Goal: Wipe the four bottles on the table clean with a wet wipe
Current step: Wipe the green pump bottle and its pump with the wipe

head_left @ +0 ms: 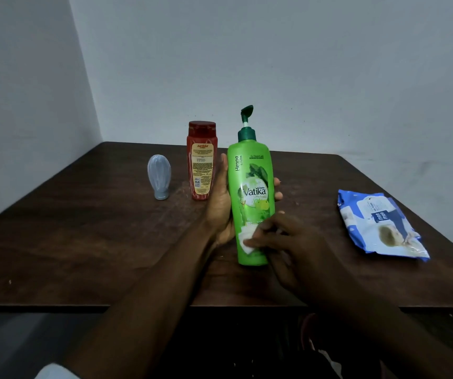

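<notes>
Green pump bottle held upright at frame centre, gripped by left hand, white wet wipe pressed against its lower front by right hand, fingers closed on it.

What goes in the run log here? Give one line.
left hand holds green bottle | right hand presses wipe low

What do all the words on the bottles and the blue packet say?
"Vatika", "Henna": green pump bottle, held in the left hand.
Other small print on the green bottle: too blurred to read.
"Karthika", as best I can tell: red bottle; its fine print and barcode are too small.
"mee mee": blue wipes packet; other print is blurred.
Grey bottle: no words showing.
</notes>
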Demonstrator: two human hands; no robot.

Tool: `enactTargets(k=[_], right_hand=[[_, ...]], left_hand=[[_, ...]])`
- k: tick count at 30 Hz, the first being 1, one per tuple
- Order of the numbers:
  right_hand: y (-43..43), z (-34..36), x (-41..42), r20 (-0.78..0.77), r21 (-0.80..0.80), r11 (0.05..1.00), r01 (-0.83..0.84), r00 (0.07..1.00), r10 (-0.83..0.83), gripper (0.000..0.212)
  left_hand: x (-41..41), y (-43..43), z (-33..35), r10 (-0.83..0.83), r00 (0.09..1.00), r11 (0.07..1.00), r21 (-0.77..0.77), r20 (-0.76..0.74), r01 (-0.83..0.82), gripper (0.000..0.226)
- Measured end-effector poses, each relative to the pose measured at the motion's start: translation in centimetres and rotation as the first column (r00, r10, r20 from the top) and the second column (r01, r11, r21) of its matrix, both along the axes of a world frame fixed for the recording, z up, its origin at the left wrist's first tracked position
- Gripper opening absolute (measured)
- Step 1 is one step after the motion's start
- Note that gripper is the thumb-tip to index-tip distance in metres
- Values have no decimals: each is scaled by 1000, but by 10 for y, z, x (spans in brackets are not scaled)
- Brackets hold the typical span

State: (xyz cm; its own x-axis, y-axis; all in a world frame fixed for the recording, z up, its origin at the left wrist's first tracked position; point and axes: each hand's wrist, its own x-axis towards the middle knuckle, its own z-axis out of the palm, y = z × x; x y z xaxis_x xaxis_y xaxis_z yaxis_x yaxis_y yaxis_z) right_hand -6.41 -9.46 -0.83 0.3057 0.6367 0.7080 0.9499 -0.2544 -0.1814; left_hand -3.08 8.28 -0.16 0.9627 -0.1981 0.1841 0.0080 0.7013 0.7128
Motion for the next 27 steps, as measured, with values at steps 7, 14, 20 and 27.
enactTargets(k=[7,14,20,27], right_hand=[[31,57,30,-28,-13,997,79,996,-80,26],[58,92,52,14,35,991,130,991,-131,23],[47,67,35,20,-10,995,100,995,-100,24],[16,16,6,9,-122,992,32,999,-31,28]], left_hand=[[-4,-3,0,-34,998,988,-150,61,43,67],[-5,-1,-1,-34,998,993,-115,55,40,71],[-6,-6,2,-26,996,959,-279,84,48,62],[-4,0,2,15,1000,999,-33,6,-14,90]])
